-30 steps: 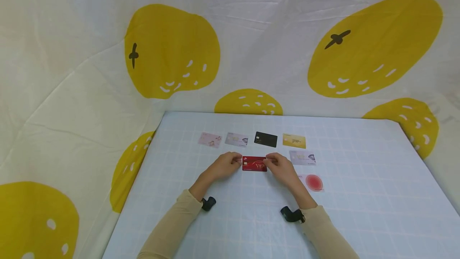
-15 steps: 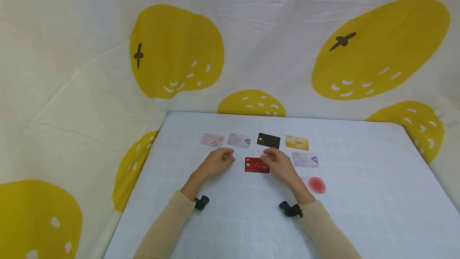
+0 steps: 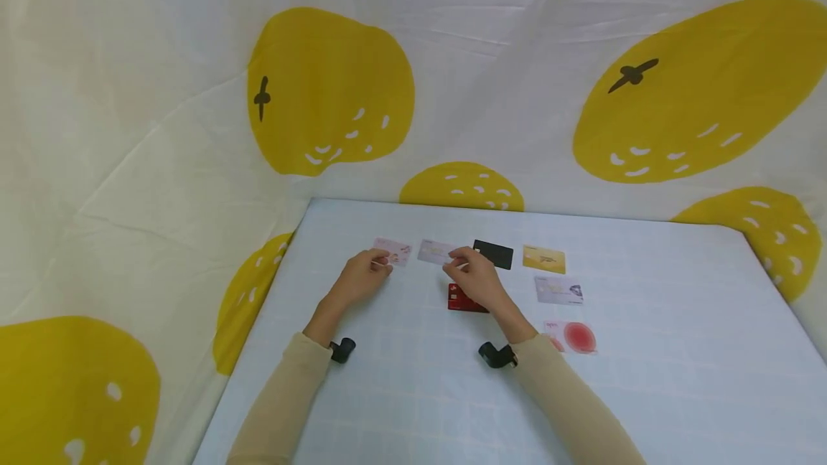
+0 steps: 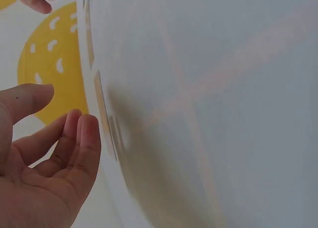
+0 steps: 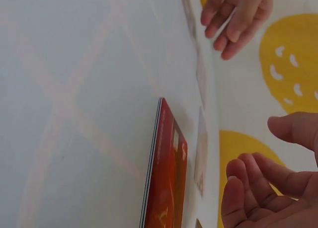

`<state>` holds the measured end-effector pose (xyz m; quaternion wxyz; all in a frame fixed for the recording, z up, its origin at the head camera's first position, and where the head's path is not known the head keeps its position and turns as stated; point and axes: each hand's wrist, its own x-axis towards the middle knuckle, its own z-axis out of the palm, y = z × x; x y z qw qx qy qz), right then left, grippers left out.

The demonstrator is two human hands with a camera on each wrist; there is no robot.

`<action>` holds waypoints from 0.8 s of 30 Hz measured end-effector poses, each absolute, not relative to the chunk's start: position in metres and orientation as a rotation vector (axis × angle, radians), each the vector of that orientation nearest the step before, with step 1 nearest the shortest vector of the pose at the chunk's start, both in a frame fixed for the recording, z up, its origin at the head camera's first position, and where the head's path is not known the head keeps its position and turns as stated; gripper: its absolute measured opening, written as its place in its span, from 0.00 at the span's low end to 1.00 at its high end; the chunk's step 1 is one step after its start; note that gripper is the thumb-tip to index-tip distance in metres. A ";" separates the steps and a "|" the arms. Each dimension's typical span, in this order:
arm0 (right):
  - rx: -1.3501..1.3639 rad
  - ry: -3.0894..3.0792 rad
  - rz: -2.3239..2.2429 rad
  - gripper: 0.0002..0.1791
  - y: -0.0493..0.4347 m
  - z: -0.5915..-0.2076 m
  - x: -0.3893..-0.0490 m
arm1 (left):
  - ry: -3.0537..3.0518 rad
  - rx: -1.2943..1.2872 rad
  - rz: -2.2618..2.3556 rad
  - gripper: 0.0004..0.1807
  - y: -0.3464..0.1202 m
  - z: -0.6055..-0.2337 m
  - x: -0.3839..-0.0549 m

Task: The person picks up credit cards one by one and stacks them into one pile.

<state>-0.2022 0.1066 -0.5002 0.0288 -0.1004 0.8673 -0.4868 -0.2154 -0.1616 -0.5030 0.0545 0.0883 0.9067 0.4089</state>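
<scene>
Head view: left hand [image 3: 362, 277] by pink card [image 3: 402, 251], right hand [image 3: 477, 280] by lilac card [image 3: 431, 250], both loosely spread, contact unclear.

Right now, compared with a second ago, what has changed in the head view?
The left hand has left the red card's left edge, moving left and forward to the pink card. The right hand has come off the red card's right end, moving forward and left to the back row's pale card. Neither grips a card now. The cards' layout is unchanged.
</scene>
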 end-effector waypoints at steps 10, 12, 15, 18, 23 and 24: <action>-0.336 2.678 -1.529 0.20 0.070 -0.502 -0.220 | 2.808 0.209 1.217 0.23 -0.177 -0.507 -0.234; -0.320 2.660 -1.554 0.21 0.062 -0.504 -0.224 | 2.837 0.215 1.189 0.23 -0.179 -0.507 -0.238; -0.305 2.640 -1.580 0.23 0.050 -0.509 -0.230 | 2.858 0.222 1.151 0.23 -0.184 -0.509 -0.245; -0.281 2.633 -1.580 0.25 0.039 -0.514 -0.235 | 2.850 0.227 1.122 0.24 -0.190 -0.510 -0.254; -0.229 2.644 -1.550 0.26 0.027 -0.521 -0.241 | 2.823 0.284 1.101 0.27 -0.198 -0.512 -0.266; -0.216 2.644 -1.545 0.27 0.026 -0.522 -0.242 | 2.821 0.299 1.090 0.27 -0.199 -0.513 -0.268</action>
